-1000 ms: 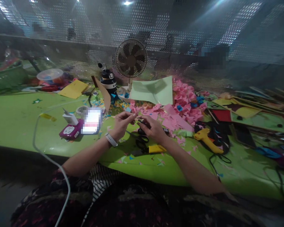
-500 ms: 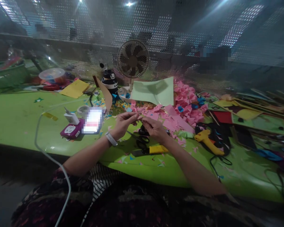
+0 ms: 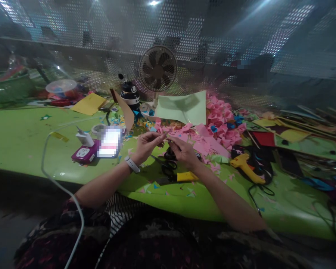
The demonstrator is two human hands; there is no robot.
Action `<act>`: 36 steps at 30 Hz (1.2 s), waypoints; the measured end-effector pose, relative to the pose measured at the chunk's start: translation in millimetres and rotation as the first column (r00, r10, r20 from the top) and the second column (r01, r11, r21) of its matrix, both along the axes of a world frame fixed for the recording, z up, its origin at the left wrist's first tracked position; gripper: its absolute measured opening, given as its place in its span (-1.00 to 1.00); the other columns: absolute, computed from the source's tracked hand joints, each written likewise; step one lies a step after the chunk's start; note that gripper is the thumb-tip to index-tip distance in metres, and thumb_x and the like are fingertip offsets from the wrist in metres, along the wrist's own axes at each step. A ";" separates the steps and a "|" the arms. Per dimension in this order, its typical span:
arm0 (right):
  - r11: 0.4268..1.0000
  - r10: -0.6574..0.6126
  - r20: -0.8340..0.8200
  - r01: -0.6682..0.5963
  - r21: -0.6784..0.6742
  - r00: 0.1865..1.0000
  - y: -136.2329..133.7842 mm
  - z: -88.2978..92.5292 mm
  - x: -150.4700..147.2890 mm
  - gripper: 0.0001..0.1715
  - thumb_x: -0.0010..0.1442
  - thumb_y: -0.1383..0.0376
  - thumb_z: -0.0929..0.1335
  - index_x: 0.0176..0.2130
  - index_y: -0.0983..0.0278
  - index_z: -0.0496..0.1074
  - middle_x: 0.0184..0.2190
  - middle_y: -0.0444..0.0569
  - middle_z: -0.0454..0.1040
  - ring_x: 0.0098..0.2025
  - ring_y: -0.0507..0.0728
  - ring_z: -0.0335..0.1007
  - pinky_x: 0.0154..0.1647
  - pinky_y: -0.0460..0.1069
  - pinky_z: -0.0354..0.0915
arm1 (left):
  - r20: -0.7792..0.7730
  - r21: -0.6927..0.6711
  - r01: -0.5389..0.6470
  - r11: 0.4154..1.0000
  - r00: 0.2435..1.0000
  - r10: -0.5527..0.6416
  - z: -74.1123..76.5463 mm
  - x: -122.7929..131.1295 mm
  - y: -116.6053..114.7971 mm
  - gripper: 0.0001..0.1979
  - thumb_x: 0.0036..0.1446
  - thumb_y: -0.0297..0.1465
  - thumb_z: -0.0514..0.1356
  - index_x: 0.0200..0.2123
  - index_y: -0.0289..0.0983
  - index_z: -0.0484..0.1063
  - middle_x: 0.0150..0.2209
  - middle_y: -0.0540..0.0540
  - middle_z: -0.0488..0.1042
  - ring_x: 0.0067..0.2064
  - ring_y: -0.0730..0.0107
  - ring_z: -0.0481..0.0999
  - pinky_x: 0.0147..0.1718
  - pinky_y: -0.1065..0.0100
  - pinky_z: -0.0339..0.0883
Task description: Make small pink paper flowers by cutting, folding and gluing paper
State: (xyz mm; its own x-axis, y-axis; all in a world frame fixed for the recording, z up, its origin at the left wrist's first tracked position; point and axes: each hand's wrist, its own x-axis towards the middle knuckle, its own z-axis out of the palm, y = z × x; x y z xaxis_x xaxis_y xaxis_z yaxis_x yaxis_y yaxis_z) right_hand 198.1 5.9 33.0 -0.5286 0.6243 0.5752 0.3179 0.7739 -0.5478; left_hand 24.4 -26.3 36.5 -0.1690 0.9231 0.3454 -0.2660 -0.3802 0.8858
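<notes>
My left hand [image 3: 147, 146] and my right hand [image 3: 183, 151] meet above the green table [image 3: 22, 144], fingertips pinched together on a small pink paper piece [image 3: 165, 137]. A white band sits on my left wrist. Just below my hands lie black scissors [image 3: 168, 168] and a yellow cutter [image 3: 182, 176]. Behind them spreads a heap of pink folded paper pieces [image 3: 218, 123] with a few blue ones.
A small fan [image 3: 158, 69] and a pale green sheet [image 3: 183, 107] stand at the back. A yellow glue gun [image 3: 245, 167] with black cable lies right. A purple power strip [image 3: 84, 154], a phone [image 3: 109, 142] and white cable sit left. Coloured sheets [image 3: 291, 132] pile far right.
My hands have lifted slightly and stayed pinched together on the pink piece; the view shifted a little. Nothing on the table has moved.
</notes>
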 end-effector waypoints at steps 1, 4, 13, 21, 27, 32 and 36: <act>1.000 0.016 0.004 -0.016 -0.007 1.000 0.8 0.2 0.3 -0.61 0.40 0.14 0.21 0.03 0.18 0.51 -0.01 0.00 0.59 0.00 0.17 0.54 0.02 0.06 0.44 | -0.001 -0.011 -0.001 1.000 1.000 0.001 -0.4 -0.1 0.7 -0.64 -0.16 -0.12 0.47 -0.47 -0.30 0.58 -0.57 -0.01 0.53 -0.54 0.54 0.47 -0.51 0.46 0.38; 0.999 0.041 0.016 -0.041 -0.013 0.999 2.0 -0.2 0.7 -0.58 0.41 0.13 0.19 0.02 0.18 0.52 -0.06 0.02 0.60 -0.03 0.17 0.55 0.00 0.07 0.45 | -0.004 -0.037 0.002 0.999 1.000 -0.002 -2.0 -0.4 2.5 -0.63 -0.18 -0.11 0.48 -0.43 -0.29 0.60 -0.53 -0.03 0.56 -0.54 0.54 0.47 -0.51 0.46 0.39; 0.994 0.010 0.026 -0.013 0.111 1.000 -2.1 -4.2 -1.0 -0.67 0.38 0.19 0.25 0.05 0.17 0.47 -0.10 0.06 0.58 -0.06 0.18 0.51 -0.05 0.08 0.44 | -0.018 0.017 -0.038 0.999 0.999 0.038 -0.5 -0.4 0.0 -0.67 -0.18 -0.18 0.49 -0.52 -0.30 0.53 -0.57 0.01 0.51 -0.56 0.57 0.45 -0.54 0.49 0.37; 0.991 0.072 -0.008 -0.070 0.111 0.997 1.3 0.5 0.3 -0.69 0.39 0.21 0.24 -0.05 0.20 0.52 -0.23 0.03 0.58 -0.18 0.12 0.51 -0.15 0.03 0.44 | -0.034 0.010 -0.017 1.000 0.999 0.017 3.4 0.0 -1.5 -0.64 -0.17 -0.12 0.48 -0.49 -0.30 0.57 -0.56 -0.01 0.53 -0.56 0.54 0.47 -0.53 0.46 0.40; 0.992 0.033 -0.039 -0.028 0.127 0.999 -3.4 0.6 -1.9 -0.74 0.35 0.18 0.30 -0.03 0.21 0.46 -0.14 0.05 0.57 -0.14 0.15 0.51 -0.12 0.04 0.42 | -0.034 -0.010 -0.002 1.000 0.999 0.002 3.8 -0.4 -0.2 -0.62 -0.20 -0.10 0.48 -0.54 -0.30 0.54 -0.62 0.02 0.47 -0.61 0.58 0.39 -0.60 0.49 0.32; 0.999 0.012 -0.074 -0.008 0.054 0.997 -6.9 1.0 -3.2 -0.76 0.38 0.16 0.26 -0.10 0.21 0.44 -0.21 0.03 0.55 -0.16 0.15 0.50 -0.14 0.02 0.40 | -0.010 0.010 -0.021 1.000 1.000 0.021 1.7 -0.7 0.1 -0.62 -0.18 -0.11 0.48 -0.56 -0.30 0.51 -0.62 0.03 0.45 -0.59 0.57 0.40 -0.55 0.48 0.34; 0.999 -0.006 -0.095 0.002 -0.039 0.995 -5.5 2.8 -2.7 -0.71 0.39 0.11 0.23 -0.13 0.21 0.43 -0.25 0.01 0.53 -0.21 0.13 0.49 -0.19 0.01 0.39 | -0.001 -0.015 0.003 1.000 1.000 -0.003 -0.1 -1.0 0.3 -0.64 -0.17 -0.12 0.48 -0.45 -0.29 0.56 -0.54 -0.01 0.53 -0.52 0.51 0.48 -0.49 0.44 0.40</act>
